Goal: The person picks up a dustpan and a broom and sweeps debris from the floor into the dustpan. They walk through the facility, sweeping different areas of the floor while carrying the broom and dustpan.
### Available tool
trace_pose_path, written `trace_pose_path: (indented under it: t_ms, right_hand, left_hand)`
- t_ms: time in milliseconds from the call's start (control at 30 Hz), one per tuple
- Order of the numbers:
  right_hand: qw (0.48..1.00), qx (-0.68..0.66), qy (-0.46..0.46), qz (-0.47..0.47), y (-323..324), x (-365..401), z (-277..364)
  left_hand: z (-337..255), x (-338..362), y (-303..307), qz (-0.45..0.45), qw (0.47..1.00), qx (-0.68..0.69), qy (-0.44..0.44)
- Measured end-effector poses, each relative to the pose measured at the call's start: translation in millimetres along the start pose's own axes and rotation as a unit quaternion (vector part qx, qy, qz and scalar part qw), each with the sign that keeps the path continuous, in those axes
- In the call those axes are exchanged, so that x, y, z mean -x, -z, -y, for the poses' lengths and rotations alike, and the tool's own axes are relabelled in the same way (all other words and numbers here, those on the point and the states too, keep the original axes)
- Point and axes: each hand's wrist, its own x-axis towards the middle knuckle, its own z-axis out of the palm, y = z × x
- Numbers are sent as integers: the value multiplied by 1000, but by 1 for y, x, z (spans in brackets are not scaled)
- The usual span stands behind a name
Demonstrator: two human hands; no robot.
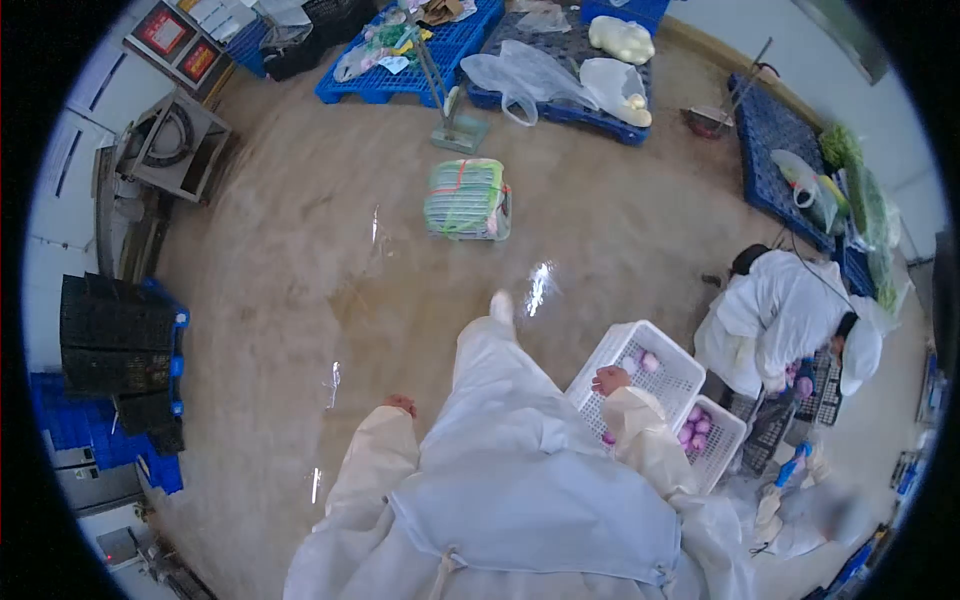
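My right hand is over the white plastic basket on my right, its fingers apart and holding nothing visible. A few purple-skinned onions lie in that basket beside the hand. A second white basket stands against it with several more purple onions inside, partly behind my right sleeve. My left hand hangs low at my left side above the wet floor, fingers loosely apart with nothing in them.
A strapped green-and-white bundle sits on the floor ahead. Behind it are a platform scale and blue pallets with bags. Two co-workers in white crouch at right by black crates. Dark crates are stacked left.
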Motion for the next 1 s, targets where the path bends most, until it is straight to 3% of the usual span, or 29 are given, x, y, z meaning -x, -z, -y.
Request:
trace_pose_path:
  t_ms: [100, 200, 300, 400, 500, 567, 600, 633, 667, 700, 733, 767, 800, 833, 867, 900, 967, 1000]
  right_hand:
    - [997, -36, -52, 33, -11, -48, 11]
    - [992, 19, -112, 62, 4, -87, 24]
    - [990, 67, -118, 50, 45, -114, 46]
    - [987, -82, -134, -26, 89, -150, 89]
    - [976, -149, -112, -114, 103, -161, 142]
    - [969, -165, -130, -132, 96, -172, 181]
    - [964, -174, -141, -141, 88, -174, 205]
    - [975, -129, -149, -104, 86, -173, 227]
    - [940, -261, -221, 16, 94, -216, 195]
    - [870, -387, -275, 133, 110, -255, 150]
    - [989, 18, -149, -12, 86, -226, 207]
    - [980, 184, -68, 38, 95, -238, 206]
    - [937, 344, 24, 59, 105, -251, 204]
    - [958, 280, -3, 68, 112, -266, 219]
    - [953, 292, -6, 84, 124, -286, 239]
    - [947, 304, -8, 101, 135, -303, 264]
    - [868, 476, 26, 143, 170, -325, 308]
    - [914, 393, 8, 97, 182, -337, 324]
  left_hand:
    - [-50, -33, 3, 21, 985, 142, 100]
    - [-48, -133, 19, 120, 979, 149, 66]
    - [-173, -175, 4, 94, 977, -174, 73]
    - [-308, -199, -21, 33, 946, -322, -12]
    - [-445, -216, -55, -24, 951, -283, -123]
    - [-482, -285, -68, 35, 956, -212, -201]
    - [-502, -293, -75, 2, 956, -189, -226]
    - [-528, -305, -91, -21, 951, -170, -256]
    - [-556, -310, -116, -32, 945, -151, -287]
    - [-593, -292, -132, -34, 934, -215, -282]
    - [-598, -303, -148, -12, 947, -171, -272]
    - [-597, -316, -155, 6, 958, -127, -259]
    - [-593, -338, -155, 3, 909, -299, -289]
    - [-582, -353, -156, 51, 925, -243, -287]
    - [-615, -308, -172, 39, 943, -244, -221]
    - [-546, -401, -155, 2, 901, -351, -254]
    - [-565, -363, -160, 9, 931, -317, -179]
    - [-562, -370, -158, 29, 943, -303, -134]
